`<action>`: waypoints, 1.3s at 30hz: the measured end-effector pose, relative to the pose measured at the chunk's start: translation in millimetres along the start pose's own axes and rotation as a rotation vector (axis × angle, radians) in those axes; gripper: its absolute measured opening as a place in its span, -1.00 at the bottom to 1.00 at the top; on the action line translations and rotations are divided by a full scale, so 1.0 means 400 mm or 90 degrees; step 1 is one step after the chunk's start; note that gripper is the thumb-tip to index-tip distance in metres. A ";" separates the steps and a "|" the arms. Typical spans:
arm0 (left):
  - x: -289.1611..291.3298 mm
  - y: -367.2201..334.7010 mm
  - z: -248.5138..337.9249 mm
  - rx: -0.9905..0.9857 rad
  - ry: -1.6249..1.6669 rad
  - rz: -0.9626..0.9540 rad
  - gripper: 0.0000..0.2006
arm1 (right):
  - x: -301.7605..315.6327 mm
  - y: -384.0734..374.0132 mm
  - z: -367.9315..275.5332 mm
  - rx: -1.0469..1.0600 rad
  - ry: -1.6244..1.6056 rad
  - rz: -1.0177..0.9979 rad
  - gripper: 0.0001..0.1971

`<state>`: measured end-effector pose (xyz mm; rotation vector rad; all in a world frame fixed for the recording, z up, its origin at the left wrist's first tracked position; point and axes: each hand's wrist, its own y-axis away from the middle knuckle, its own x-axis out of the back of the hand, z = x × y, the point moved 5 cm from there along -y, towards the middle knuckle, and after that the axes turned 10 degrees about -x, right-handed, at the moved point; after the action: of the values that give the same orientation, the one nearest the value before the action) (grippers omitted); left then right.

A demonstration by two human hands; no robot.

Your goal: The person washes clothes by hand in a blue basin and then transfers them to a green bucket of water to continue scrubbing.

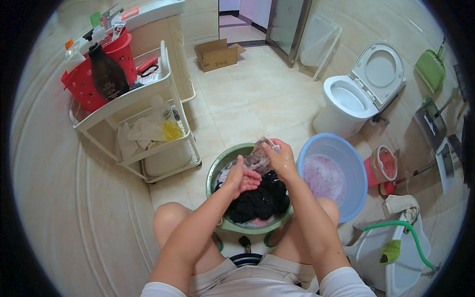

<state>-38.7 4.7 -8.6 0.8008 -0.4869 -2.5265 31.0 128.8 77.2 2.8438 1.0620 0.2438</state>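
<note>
A green basin (213, 173) sits on the floor between my knees, with wet black clothes (257, 200) piled in it and a bit of pink fabric at its near side. My right hand (281, 161) grips a greyish-brown wet garment (257, 159) above the basin's far side; a small white tag shows by the fingers. The garment's lower part hangs down towards the black clothes. Palm turned inward, my left hand (243, 179) is held over the pile beside the garment, its fingers stretched out and holding nothing.
To the right, a blue basin (360, 185) holds foamy pinkish water (324, 178). Beyond it stand a toilet (341, 106) with its lid up and a red bin (383, 166). A white trolley (126, 116) carries a red basket (76, 89). A cardboard box (217, 57) lies near the doorway.
</note>
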 end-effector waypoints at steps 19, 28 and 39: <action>-0.065 0.023 0.088 -0.297 0.427 0.026 -0.50 | -0.038 0.089 0.112 0.008 -0.130 -0.066 -0.61; 0.004 -0.047 -0.001 -0.218 0.394 0.033 -0.40 | -0.157 0.251 -0.020 0.437 0.260 0.084 -0.88; 0.021 -0.038 0.018 -0.182 0.413 0.051 -0.53 | -0.184 0.211 -0.006 0.360 0.260 0.119 -0.84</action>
<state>-54.1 14.7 -13.7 1.3639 0.0571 -2.0309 29.9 16.9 83.3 3.5139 1.0604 0.6586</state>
